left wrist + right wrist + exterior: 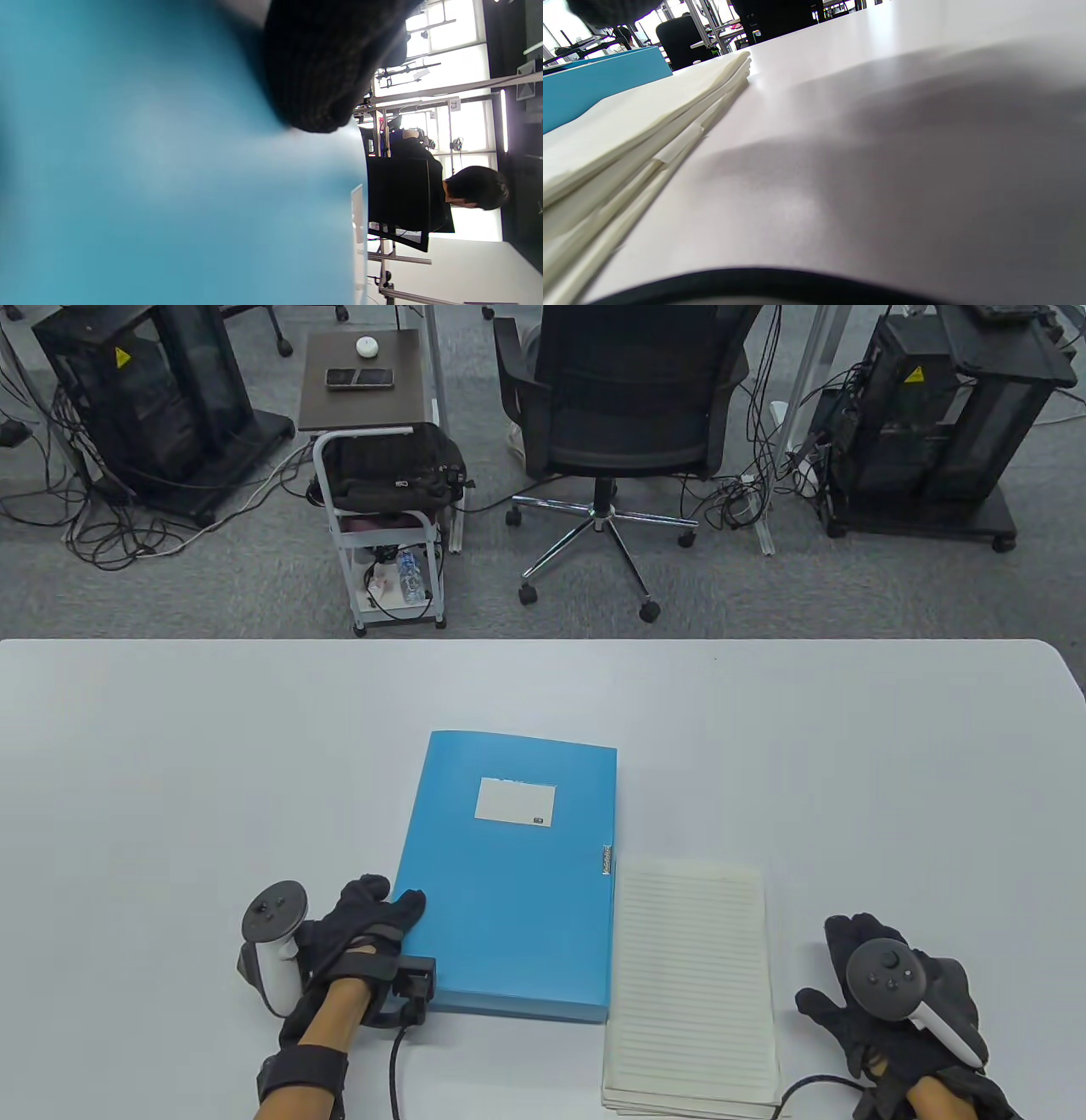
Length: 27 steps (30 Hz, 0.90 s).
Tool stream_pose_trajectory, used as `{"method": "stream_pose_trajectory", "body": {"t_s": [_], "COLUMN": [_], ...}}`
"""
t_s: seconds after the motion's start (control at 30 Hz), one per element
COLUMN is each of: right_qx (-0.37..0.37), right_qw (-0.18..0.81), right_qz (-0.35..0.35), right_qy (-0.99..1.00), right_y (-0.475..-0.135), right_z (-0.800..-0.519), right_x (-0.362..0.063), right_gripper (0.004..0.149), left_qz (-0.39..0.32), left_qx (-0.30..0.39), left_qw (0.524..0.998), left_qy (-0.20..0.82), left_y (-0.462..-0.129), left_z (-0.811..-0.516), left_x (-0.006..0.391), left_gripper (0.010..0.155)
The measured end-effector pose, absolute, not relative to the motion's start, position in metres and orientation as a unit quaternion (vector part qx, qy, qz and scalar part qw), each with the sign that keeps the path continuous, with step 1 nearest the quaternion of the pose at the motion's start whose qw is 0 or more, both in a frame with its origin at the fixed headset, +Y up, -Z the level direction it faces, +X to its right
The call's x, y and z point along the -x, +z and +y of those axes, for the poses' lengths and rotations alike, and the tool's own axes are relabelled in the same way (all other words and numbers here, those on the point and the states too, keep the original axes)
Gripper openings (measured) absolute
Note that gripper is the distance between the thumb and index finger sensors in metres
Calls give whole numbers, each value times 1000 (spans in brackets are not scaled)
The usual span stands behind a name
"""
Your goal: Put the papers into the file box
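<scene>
Left hand, fingers touching closed blue file box (grip unclear); right hand spread flat on table beside papers.

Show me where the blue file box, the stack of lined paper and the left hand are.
blue file box (509, 899): table view, middle of its closed lid.
stack of lined paper (691, 984): table view, centre of the top sheet.
left hand (361, 929): table view, back of the glove.
</scene>
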State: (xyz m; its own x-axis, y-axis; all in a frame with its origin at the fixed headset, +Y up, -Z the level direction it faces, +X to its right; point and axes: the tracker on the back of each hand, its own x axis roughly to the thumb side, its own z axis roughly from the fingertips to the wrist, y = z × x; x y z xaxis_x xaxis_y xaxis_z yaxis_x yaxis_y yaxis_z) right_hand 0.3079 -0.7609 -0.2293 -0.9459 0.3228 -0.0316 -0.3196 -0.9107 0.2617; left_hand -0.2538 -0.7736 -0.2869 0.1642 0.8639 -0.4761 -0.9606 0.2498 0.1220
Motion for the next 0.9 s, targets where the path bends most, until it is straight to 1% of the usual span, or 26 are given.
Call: {"method": "stream_pose_trajectory", "body": {"t_s": [0.03,0.17,0.23,0.3,0.33,0.37,0.4,0.43,0.5,0.53,0.57,0.6,0.63,0.67,0.7,0.73,0.77,0.83,0.87,0.9], "right_qx": [-7,-7,-6,-7,-8,-8,-7,-8,-8,-9,-11,-11,-7,-6,-7,-8,-8,-10,-10,-11], "right_qw": [165,161,162,159,157,155,155,154,153,151,149,146,139,132,126,122,122,123,124,124], "right_qz": [134,136,135,135,135,136,136,136,134,133,138,148,154,156,155,152,152,151,149,149], "right_qy": [977,977,977,978,978,978,978,979,979,979,979,978,978,979,980,981,981,981,981,981], "right_y": [-229,-229,-229,-228,-228,-228,-228,-228,-228,-228,-228,-227,-226,-225,-225,-225,-225,-226,-226,-226], "right_z": [-761,-761,-761,-761,-761,-761,-761,-761,-760,-760,-760,-761,-762,-762,-762,-762,-762,-762,-762,-762], "right_x": [-308,-308,-308,-308,-308,-308,-307,-307,-307,-306,-306,-304,-303,-302,-301,-300,-300,-299,-299,-299], "right_gripper": [87,87,86,86,86,86,86,86,86,86,85,84,83,83,83,83,83,83,83,83], "left_qz": [230,229,237,233,234,221,215,199,157,137,82,-3,-69,-134,-158,-194,-208,-226,-235,-230], "left_qx": [99,79,67,66,51,38,36,31,16,11,19,41,61,62,63,77,82,81,86,98], "left_qw": [769,796,823,835,854,871,877,882,893,898,907,910,904,895,904,918,927,944,945,947], "left_qy": [588,555,512,493,462,438,429,426,422,417,413,413,418,422,393,338,301,228,209,200], "left_y": [-288,-286,-285,-284,-283,-282,-282,-282,-281,-279,-277,-275,-273,-267,-265,-263,-261,-261,-262,-264], "left_z": [-772,-770,-769,-764,-760,-757,-755,-753,-750,-750,-749,-748,-747,-745,-742,-741,-740,-742,-745,-749], "left_x": [253,249,247,242,239,237,235,231,226,224,219,212,206,197,192,184,179,172,170,169], "left_gripper": [80,80,79,80,82,85,86,84,79,79,82,84,88,92,94,97,99,103,104,104]}}
